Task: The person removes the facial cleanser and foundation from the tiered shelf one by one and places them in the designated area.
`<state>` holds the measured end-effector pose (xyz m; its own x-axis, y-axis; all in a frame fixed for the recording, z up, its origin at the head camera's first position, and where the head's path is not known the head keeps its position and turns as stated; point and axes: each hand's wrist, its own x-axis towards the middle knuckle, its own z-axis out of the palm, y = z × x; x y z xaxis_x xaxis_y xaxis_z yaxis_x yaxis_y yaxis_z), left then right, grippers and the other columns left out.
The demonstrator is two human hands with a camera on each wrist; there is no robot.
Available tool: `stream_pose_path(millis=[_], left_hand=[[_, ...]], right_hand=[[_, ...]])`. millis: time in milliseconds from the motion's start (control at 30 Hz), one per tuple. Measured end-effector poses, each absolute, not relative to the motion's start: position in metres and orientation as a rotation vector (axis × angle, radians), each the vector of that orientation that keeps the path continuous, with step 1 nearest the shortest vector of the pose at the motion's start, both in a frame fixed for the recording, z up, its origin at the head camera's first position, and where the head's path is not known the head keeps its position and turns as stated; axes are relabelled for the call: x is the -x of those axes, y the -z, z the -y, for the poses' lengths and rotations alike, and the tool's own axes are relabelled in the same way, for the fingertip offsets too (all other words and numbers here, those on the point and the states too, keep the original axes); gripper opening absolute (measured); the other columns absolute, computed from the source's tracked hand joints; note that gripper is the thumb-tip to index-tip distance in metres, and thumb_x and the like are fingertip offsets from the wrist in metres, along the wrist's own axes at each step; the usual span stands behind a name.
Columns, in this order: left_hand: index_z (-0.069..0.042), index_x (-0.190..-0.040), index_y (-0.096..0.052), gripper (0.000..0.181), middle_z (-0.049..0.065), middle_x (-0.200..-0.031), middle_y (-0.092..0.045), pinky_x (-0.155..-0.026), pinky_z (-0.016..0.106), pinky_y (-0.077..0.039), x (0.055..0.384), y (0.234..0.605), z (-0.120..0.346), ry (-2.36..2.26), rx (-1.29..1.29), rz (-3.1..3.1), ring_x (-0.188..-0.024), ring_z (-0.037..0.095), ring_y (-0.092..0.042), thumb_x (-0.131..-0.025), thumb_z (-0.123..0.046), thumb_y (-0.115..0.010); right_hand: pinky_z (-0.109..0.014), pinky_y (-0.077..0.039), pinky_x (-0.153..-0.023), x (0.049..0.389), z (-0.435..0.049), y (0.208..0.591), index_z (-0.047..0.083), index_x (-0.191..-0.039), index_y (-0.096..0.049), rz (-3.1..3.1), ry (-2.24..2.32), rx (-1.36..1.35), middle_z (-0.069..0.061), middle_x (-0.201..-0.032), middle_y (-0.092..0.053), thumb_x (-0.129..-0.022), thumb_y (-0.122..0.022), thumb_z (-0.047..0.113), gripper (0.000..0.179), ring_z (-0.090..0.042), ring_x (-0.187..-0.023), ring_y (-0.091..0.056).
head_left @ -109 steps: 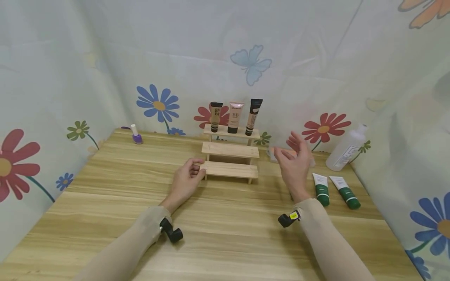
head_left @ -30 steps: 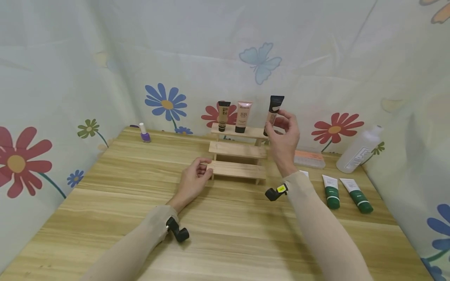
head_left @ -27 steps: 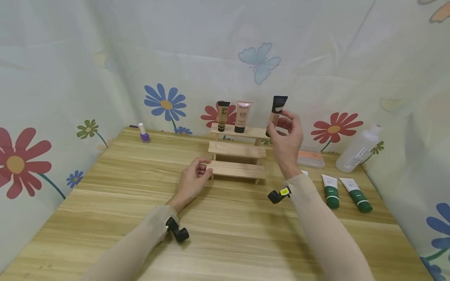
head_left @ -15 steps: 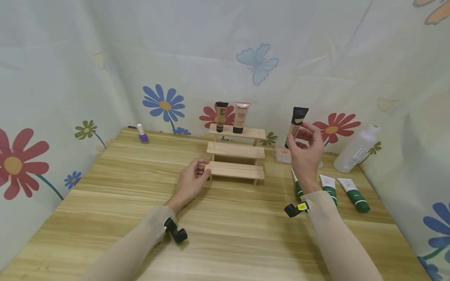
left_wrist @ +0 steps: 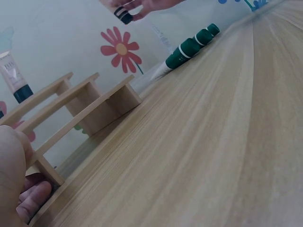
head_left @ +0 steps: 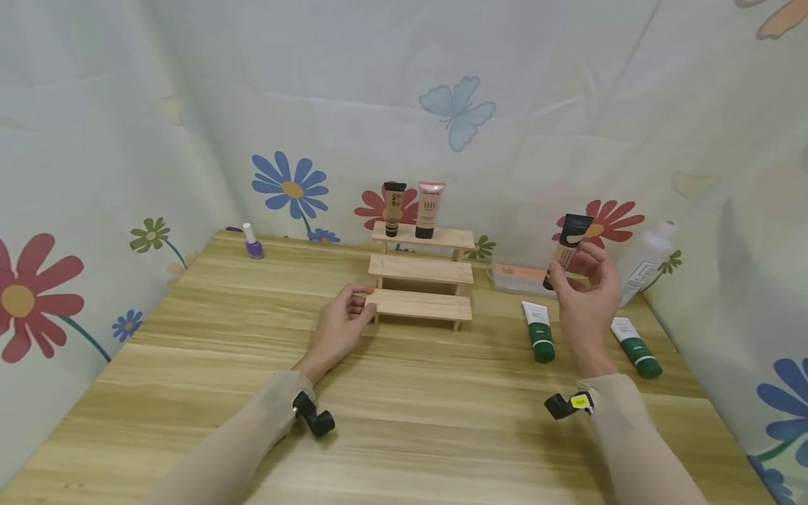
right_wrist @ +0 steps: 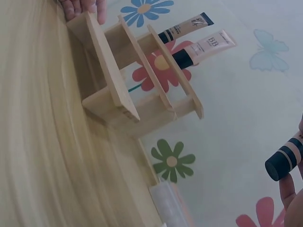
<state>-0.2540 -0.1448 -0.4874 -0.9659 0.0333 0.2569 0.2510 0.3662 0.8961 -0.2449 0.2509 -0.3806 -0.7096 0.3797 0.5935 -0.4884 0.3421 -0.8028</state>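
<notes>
My left hand [head_left: 341,319] pinches the left end of the lowest step of a three-tier wooden display stand [head_left: 419,268]. In the left wrist view its fingers [left_wrist: 33,201] curl beside the stand's leg. Off to the right, my right hand [head_left: 587,298] holds a beige foundation tube [head_left: 567,242] with a black crimped end, in the air, cap down and slightly tilted. The right wrist view shows its dark cap [right_wrist: 279,165] with the fingers around the tube. On the top tier stand a slim gold-and-black tube [head_left: 393,210] and a pink BB cream tube [head_left: 429,210].
White-and-green tubes lie at right, one [head_left: 539,333] left of my right hand and another [head_left: 637,351] beyond it; a third green cap shows in the left wrist view. Behind are a clear box with orange [head_left: 520,278] and a white bottle [head_left: 647,259]. Purple nail polish [head_left: 254,247] stands far left.
My right hand, empty at first, has taken the foundation tube off the top tier's right end and carried it right and lower. The left hand has stayed on the stand.
</notes>
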Motion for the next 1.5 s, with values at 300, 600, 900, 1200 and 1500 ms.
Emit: stream_pose_path(millis=[300, 600, 900, 1200, 1500], left_hand=[[-0.015, -0.139, -0.069, 0.029, 0.009, -0.111, -0.075, -0.084, 0.026, -0.061, 0.252, 0.484, 0.145, 1.650, 0.253, 2.425, -0.096, 0.021, -0.074, -0.110, -0.020, -0.071], [-0.016, -0.140, -0.069, 0.029, 0.009, -0.111, -0.076, -0.087, 0.030, -0.062, 0.253, 0.485, 0.144, 1.642, 0.260, 2.435, -0.097, 0.020, -0.075, -0.111, -0.020, -0.071], [-0.016, -0.138, -0.069, 0.028, 0.008, -0.110, -0.075, -0.087, 0.034, -0.063, 0.257, 0.483, 0.142, 1.657, 0.269, 2.430, -0.097, 0.021, -0.075, -0.110, -0.021, -0.072], [-0.014, -0.139, -0.068, 0.029, 0.010, -0.111, -0.077, -0.088, 0.033, -0.063, 0.254, 0.486, 0.143, 1.650, 0.258, 2.436, -0.098, 0.022, -0.075, -0.111, -0.020, -0.071], [-0.014, -0.139, -0.068, 0.029, 0.010, -0.112, -0.076, -0.091, 0.035, -0.063, 0.253, 0.483, 0.143, 1.635, 0.248, 2.431, -0.100, 0.022, -0.074, -0.111, -0.020, -0.071]], right_hand=[[-0.015, -0.058, -0.080, 0.223, -0.284, 0.389, 0.008, -0.145, -0.068, 1.872, -1.388, -0.084, 0.007, -0.115, -0.068, -0.099, -0.083, 0.002, 0.049, -0.013, -0.103, -0.069], [-0.011, -0.056, -0.082, 0.199, -0.315, 0.398, 0.009, -0.149, -0.066, 1.925, -1.301, 0.067, 0.012, -0.117, -0.066, -0.101, -0.081, 0.005, 0.050, -0.009, -0.105, -0.066], [-0.008, -0.054, -0.080, 0.169, -0.340, 0.408, 0.010, -0.146, -0.069, 1.937, -1.248, 0.219, 0.015, -0.114, -0.068, -0.098, -0.080, -0.001, 0.051, -0.006, -0.102, -0.066], [-0.005, -0.053, -0.080, 0.144, -0.362, 0.419, 0.009, -0.144, -0.070, 2.052, -1.241, 0.294, 0.017, -0.111, -0.068, -0.096, -0.083, 0.000, 0.051, -0.003, -0.100, -0.065], [-0.006, -0.052, -0.074, 0.118, -0.386, 0.429, 0.014, -0.143, -0.073, 2.140, -1.271, 0.457, 0.018, -0.108, -0.070, -0.094, -0.087, -0.001, 0.053, -0.003, -0.096, -0.065]])
